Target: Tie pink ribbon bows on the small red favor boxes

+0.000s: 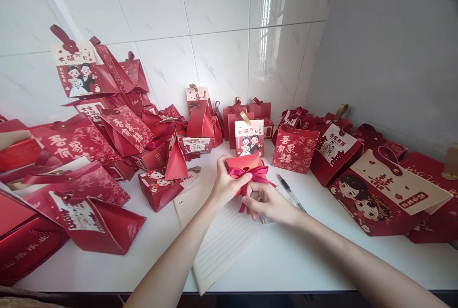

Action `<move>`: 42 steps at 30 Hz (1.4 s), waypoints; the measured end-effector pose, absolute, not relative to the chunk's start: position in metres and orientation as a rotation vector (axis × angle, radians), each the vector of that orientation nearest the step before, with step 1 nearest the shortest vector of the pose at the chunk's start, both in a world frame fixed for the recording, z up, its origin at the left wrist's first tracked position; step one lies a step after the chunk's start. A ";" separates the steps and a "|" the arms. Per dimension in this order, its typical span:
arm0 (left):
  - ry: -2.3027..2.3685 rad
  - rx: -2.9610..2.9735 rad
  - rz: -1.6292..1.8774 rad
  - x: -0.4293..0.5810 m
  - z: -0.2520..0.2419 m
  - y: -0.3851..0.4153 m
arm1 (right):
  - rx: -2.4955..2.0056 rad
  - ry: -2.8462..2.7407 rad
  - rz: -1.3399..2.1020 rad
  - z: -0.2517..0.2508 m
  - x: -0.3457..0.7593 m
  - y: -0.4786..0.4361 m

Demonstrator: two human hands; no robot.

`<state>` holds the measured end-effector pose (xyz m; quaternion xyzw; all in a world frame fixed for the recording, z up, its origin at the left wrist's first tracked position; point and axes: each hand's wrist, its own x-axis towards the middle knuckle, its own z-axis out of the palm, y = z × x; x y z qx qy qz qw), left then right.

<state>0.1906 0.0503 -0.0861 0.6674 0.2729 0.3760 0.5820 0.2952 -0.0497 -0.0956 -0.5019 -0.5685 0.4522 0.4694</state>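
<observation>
- The left hand (226, 181) holds a small red box (245, 161) from its left side, thumb across the front.
- The right hand (268, 200) has its fingertips drawn close together on a hanging end of the box's dark pink ribbon (261, 173).
- The box is held over the white table (315, 265), near its middle, in front of the person.
- Progress, judged from this view: the box looks folded up and the ribbon already makes a bow across its front. How tight the knot is cannot be told. The bow seems not quite finished, since fingers are on its end, and the box is not yet set down.
- Beneath the forearms lies a lined notepad (220, 248), slanted; a pen (288, 189) lies to the right of the hands.
- Just behind the box, a carton with a cartoon couple (249, 137) stands upright.
- Red gift boxes crowd both sides: a stacked heap on the left (130, 129), a looser group on the right (295, 150). Many appear assembled.
- Behind the table rises a white marbled tile wall (218, 3), meeting a plain grey wall (386, 36) at the right.
</observation>
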 end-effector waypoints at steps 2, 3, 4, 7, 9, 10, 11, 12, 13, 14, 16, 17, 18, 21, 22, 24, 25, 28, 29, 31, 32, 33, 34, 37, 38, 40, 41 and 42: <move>0.641 1.530 0.874 0.192 -0.086 0.050 | -1.234 -1.394 1.101 -0.096 0.294 -0.050; 0.642 1.518 0.871 0.192 -0.085 0.049 | -1.236 -1.398 1.102 -0.096 0.294 -0.050; 0.646 1.510 0.874 0.193 -0.085 0.049 | -1.240 -1.402 1.105 -0.096 0.294 -0.051; 0.674 1.495 0.907 0.194 -0.083 0.047 | -1.244 -1.423 1.130 -0.095 0.294 -0.051; 0.680 1.487 0.927 0.194 -0.083 0.046 | -1.237 -1.441 1.146 -0.095 0.294 -0.052; 0.678 1.486 0.931 0.194 -0.084 0.046 | -1.231 -1.448 1.151 -0.095 0.294 -0.052; 0.676 1.488 0.931 0.195 -0.085 0.046 | -1.221 -1.454 1.156 -0.095 0.295 -0.052; 0.672 1.492 0.932 0.195 -0.086 0.047 | -1.213 -1.460 1.162 -0.095 0.296 -0.052; 0.668 1.500 0.936 0.195 -0.086 0.047 | -1.207 -1.465 1.170 -0.096 0.297 -0.052; 0.666 1.511 0.940 0.195 -0.087 0.047 | -1.205 -1.468 1.178 -0.096 0.297 -0.052; 0.669 1.533 0.943 0.194 -0.087 0.047 | -1.211 -1.477 1.194 -0.096 0.299 -0.052; 0.672 1.543 0.942 0.194 -0.087 0.047 | -1.214 -1.481 1.200 -0.096 0.300 -0.053; 0.676 1.548 0.940 0.194 -0.087 0.047 | -1.218 -1.483 1.208 -0.095 0.301 -0.053; 0.670 1.538 0.937 0.194 -0.086 0.046 | -1.230 -1.479 1.239 -0.094 0.301 -0.054; 0.666 1.533 0.936 0.193 -0.085 0.046 | -1.236 -1.478 1.256 -0.094 0.301 -0.054; 0.666 1.526 0.927 0.193 -0.085 0.046 | -1.239 -1.490 1.289 -0.095 0.299 -0.054; 0.668 1.527 0.918 0.193 -0.084 0.047 | -1.234 -1.498 1.302 -0.096 0.298 -0.054; 0.676 1.530 0.900 0.193 -0.083 0.047 | -1.223 -1.515 1.312 -0.099 0.297 -0.054; 0.674 1.529 0.896 0.193 -0.083 0.048 | -1.226 -1.514 1.307 -0.099 0.297 -0.054; 0.667 1.525 0.889 0.192 -0.082 0.049 | -1.239 -1.513 1.307 -0.096 0.298 -0.054; 0.655 1.524 0.889 0.192 -0.082 0.050 | -1.253 -1.516 1.323 -0.094 0.300 -0.055; 0.636 1.524 0.883 0.192 -0.082 0.051 | -1.270 -1.518 1.347 -0.090 0.302 -0.057; 0.613 1.525 0.871 0.191 -0.082 0.053 | -1.285 -1.517 1.366 -0.086 0.305 -0.058; 0.572 1.530 0.802 0.189 -0.082 0.057 | -1.305 -1.427 1.257 -0.071 0.316 -0.062; 0.576 1.534 0.778 0.188 -0.082 0.058 | -1.313 -1.365 1.133 -0.067 0.321 -0.063; 0.588 1.544 0.753 0.187 -0.081 0.059 | -1.381 -1.254 0.809 -0.062 0.329 -0.062; 0.585 1.544 0.745 0.186 -0.081 0.059 | -1.439 -1.234 0.649 -0.061 0.332 -0.061; 0.579 1.540 0.737 0.186 -0.080 0.059 | -1.508 -1.246 0.504 -0.062 0.335 -0.060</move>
